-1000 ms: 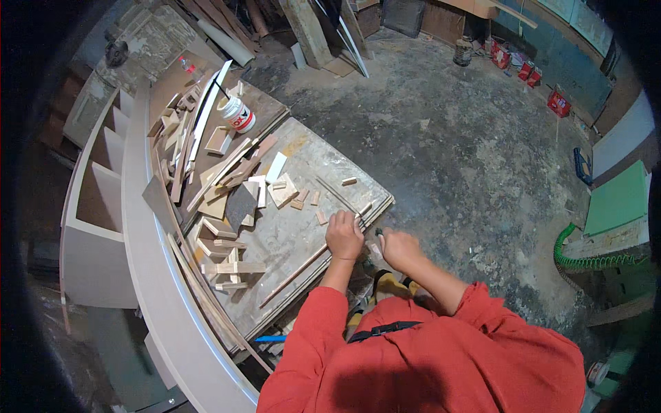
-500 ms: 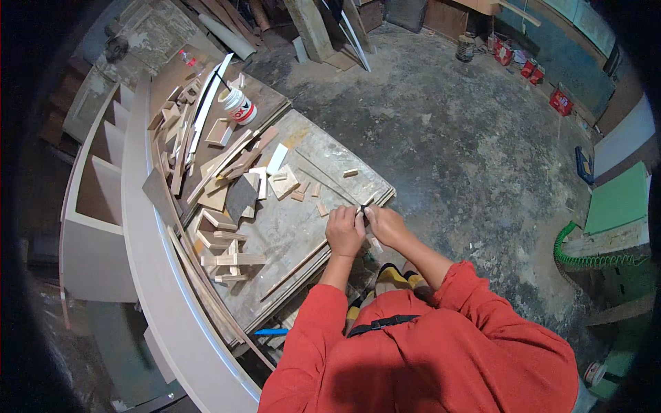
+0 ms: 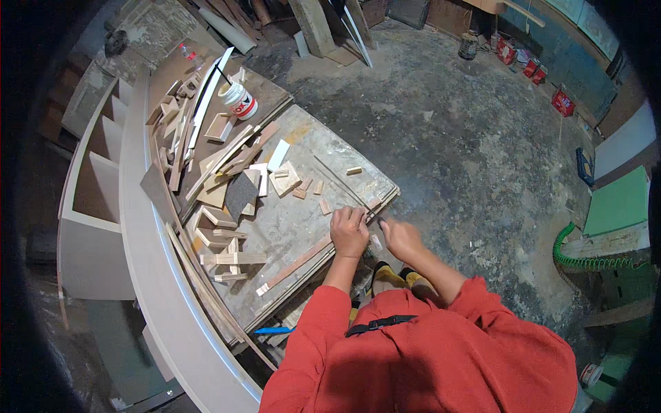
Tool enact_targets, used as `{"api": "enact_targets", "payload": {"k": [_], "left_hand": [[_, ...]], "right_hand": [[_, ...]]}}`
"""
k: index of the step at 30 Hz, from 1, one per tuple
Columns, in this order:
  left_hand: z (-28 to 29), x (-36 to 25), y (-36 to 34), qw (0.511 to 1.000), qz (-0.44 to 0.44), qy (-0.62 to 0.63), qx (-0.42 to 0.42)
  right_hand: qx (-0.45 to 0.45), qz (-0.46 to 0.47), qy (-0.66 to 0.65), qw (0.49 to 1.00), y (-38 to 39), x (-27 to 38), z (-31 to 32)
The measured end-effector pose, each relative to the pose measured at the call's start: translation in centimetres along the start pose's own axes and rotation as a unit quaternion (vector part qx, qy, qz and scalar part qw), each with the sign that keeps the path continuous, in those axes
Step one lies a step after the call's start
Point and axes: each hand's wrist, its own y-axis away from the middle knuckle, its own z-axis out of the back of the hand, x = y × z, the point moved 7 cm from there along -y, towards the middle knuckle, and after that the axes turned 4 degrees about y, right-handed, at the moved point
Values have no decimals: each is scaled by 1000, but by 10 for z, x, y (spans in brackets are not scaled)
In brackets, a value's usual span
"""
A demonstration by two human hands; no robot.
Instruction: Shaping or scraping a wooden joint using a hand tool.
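- The white tub (image 3: pixel 237 102) stands upright on the desk (image 3: pixel 330 148), its mouth open and a black stick (image 3: pixel 222 73) leaning out; how full it is cannot be told.
- Right of the tub and nearer the person, the left hand (image 3: pixel 350 232) is closed over a flat wooden strip (image 3: pixel 299 261), which lies along the desk's near edge.
- Just farther right of the tub, the right hand (image 3: pixel 403 239) is wrapped round the dark handle of a thin-bladed handsaw (image 3: pixel 379 219); its blade points back over the desk toward the tub's side.
- Near the tub, on the person's side, sits a small open wooden box (image 3: pixel 220 127).
- Left of the tub and beyond it stands a clear plastic bottle (image 3: pixel 189 55) with a red label, too small to show its contents.
- Farther left of the tub, a curved grey shelf unit (image 3: pixel 93 258) has open compartments, shadowed inside.
- Well right of the tub, red cartons (image 3: pixel 562 103) stand along the wall, contents hidden; a dark jar (image 3: pixel 468 45) stands on the floor between them and the tub.
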Motion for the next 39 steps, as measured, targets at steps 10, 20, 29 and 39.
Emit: {"api": "enact_targets", "payload": {"k": [10, 20, 29, 39], "left_hand": [[-2, -4, -8, 998, 54, -1, -16], [-6, -5, -13, 999, 32, -18, 15], [-3, -1, -11, 999, 36, 11, -9], [-2, 6, -7, 999, 43, 17, -13]], "right_hand": [[-13, 9, 53, 998, 3, 8, 10], [-43, 10, 49, 998, -23, 23, 3], [1, -23, 50, 998, -1, 10, 3], [26, -52, 31, 998, 9, 9, 3]]}}
